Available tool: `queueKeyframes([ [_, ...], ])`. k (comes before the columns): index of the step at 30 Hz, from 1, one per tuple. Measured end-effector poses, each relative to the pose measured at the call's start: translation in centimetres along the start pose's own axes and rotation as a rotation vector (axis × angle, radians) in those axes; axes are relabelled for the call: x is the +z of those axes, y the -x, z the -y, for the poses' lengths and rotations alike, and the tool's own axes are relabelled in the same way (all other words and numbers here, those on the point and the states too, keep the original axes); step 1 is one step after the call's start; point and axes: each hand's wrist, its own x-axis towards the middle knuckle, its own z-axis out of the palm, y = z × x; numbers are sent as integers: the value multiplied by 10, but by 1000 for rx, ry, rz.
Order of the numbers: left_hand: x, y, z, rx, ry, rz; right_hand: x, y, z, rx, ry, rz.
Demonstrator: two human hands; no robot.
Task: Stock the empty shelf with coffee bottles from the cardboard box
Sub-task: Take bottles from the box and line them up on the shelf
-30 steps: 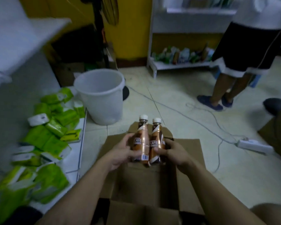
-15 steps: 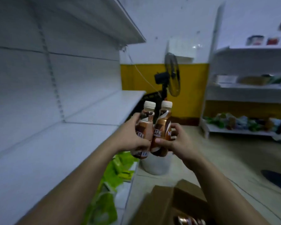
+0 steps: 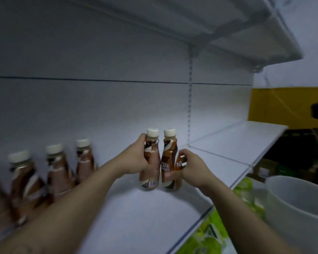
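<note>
Two brown coffee bottles with white caps stand side by side over the white shelf (image 3: 136,213), upright, at or just above its surface. My left hand (image 3: 136,160) grips the left bottle (image 3: 151,171) round its middle. My right hand (image 3: 193,167) grips the right bottle (image 3: 170,162) from the right side. A row of several like bottles (image 3: 83,162) stands along the shelf's back wall at the left, blurred. The cardboard box is out of view.
A shelf board (image 3: 237,24) hangs overhead. Another white shelf section (image 3: 237,140) continues to the right. Below the shelf edge lie green packets (image 3: 213,241) and a white bucket (image 3: 297,204) stands at the lower right. A yellow wall (image 3: 283,105) is behind.
Both hands carried the two bottles from above the cardboard box up and left to the shelf. The view turned from the floor to the shelf; the row of stocked bottles came into sight.
</note>
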Motion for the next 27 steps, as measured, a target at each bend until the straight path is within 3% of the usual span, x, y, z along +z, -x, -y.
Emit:
queueKeyframes([
  [3, -18, 5, 19, -23, 52, -179, 37, -8, 3, -30, 0, 52],
  [5, -34, 0, 19, -59, -64, -262, 49, -13, 4, -46, 31, 68],
  [8, -53, -6, 13, -65, -272, -206, 50, -18, 4, -62, 100, 88],
  [16, -82, -7, 9, -34, -446, -187, 56, -42, 8, -28, 212, 72],
  [23, -100, 1, 7, -80, -772, -265, 106, -71, 36, -58, 167, 242],
  [27, -113, 3, 11, -126, -802, -229, 128, -70, 34, -63, 124, 155],
])
